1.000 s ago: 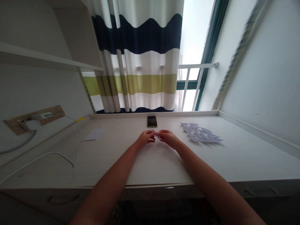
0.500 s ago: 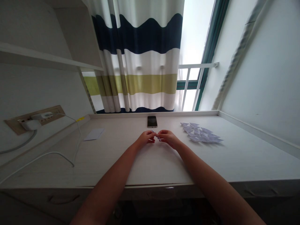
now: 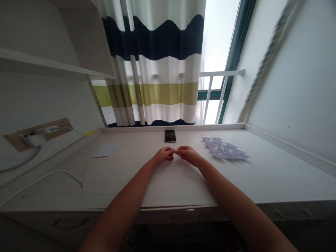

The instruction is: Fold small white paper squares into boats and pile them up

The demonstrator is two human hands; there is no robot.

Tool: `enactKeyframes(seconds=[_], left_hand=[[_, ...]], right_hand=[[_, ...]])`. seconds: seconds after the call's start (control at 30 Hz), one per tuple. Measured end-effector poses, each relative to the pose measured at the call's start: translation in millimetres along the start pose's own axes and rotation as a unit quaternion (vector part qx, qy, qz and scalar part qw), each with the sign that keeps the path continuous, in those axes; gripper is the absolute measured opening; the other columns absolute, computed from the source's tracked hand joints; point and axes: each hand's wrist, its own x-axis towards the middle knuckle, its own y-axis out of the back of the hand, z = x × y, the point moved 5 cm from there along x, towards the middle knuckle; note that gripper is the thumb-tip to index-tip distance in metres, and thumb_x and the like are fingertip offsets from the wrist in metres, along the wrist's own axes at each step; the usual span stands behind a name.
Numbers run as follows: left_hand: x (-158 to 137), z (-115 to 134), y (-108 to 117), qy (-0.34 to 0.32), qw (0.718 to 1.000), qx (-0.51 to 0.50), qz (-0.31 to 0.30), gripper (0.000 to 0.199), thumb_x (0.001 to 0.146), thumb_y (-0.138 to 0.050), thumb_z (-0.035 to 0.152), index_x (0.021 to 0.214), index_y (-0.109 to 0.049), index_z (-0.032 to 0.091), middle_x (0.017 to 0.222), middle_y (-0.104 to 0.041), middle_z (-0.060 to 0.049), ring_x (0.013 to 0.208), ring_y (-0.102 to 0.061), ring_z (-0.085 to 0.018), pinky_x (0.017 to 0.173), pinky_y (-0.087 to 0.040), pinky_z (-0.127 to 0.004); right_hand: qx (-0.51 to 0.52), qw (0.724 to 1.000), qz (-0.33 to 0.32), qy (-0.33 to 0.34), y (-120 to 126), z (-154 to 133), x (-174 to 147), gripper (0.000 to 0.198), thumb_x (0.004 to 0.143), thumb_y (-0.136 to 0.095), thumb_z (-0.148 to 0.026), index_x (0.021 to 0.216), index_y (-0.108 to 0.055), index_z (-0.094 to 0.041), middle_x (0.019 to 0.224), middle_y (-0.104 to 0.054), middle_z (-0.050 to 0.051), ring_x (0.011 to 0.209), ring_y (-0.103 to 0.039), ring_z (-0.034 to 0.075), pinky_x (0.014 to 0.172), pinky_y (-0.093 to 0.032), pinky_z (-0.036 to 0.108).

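Just in front of the phone (image 3: 170,136), my left hand (image 3: 163,155) and my right hand (image 3: 189,155) meet over the desk. Between their fingertips is a small folded piece of paper (image 3: 178,154), seen nearly edge-on and mostly covered by the fingers. Both hands are closed in a pinch on it. To the right of my right hand lies a cluster of several folded white paper pieces (image 3: 225,148), pointed in shape. A flat stack of white paper (image 3: 105,150) rests on the desk far to the left.
The white desk (image 3: 173,185) has a raised rim along its back and sides. A white charging cable (image 3: 88,154) runs from the wall socket (image 3: 39,133) onto its left part. Behind it hang a striped curtain (image 3: 165,70) and a window railing (image 3: 220,74).
Almost nothing differs. My fingers have shifted very slightly around the folded paper, and a little less of it shows below them.
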Motion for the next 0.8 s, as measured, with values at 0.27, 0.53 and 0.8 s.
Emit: enactKeyframes(seconds=[0.27,0.53,0.8], left_hand=[[-1.0,0.8,-0.7,-0.010,1.000,0.000,-0.011,0.027,0.068,-0.059,0.038,0.074,-0.054,0.013,0.067,-0.052,-0.001,0.060,-0.055,-0.012,0.061,-0.046,-0.029],[0.0,-1.3,-1.5,-0.021,0.999,-0.008,-0.030,0.020,0.070,-0.056,0.032,0.078,-0.054,0.014,0.067,-0.054,-0.001,0.061,-0.055,-0.012,0.062,-0.046,-0.029],[-0.9,0.9,-3.8,-0.034,0.999,0.004,-0.042,0.014,0.070,-0.051,0.023,0.079,-0.053,0.014,0.073,-0.056,-0.003,0.063,-0.054,-0.011,0.062,-0.046,-0.028]], right_hand=[[0.035,0.999,-0.015,-0.014,2.1,4.4,3.0,0.014,0.058,-0.070,-0.021,0.063,-0.060,-0.014,0.063,-0.056,0.000,0.058,-0.048,0.006,0.053,-0.036,0.019],[0.054,0.998,-0.010,-0.035,-2.6,2.4,0.5,0.006,0.065,-0.063,-0.018,0.064,-0.060,-0.013,0.060,-0.053,-0.001,0.055,-0.047,0.006,0.051,-0.038,0.018],[0.069,0.996,-0.018,-0.058,-4.8,3.1,-0.1,0.004,0.067,-0.060,-0.014,0.063,-0.059,-0.013,0.059,-0.054,0.000,0.055,-0.048,0.007,0.050,-0.039,0.018]])
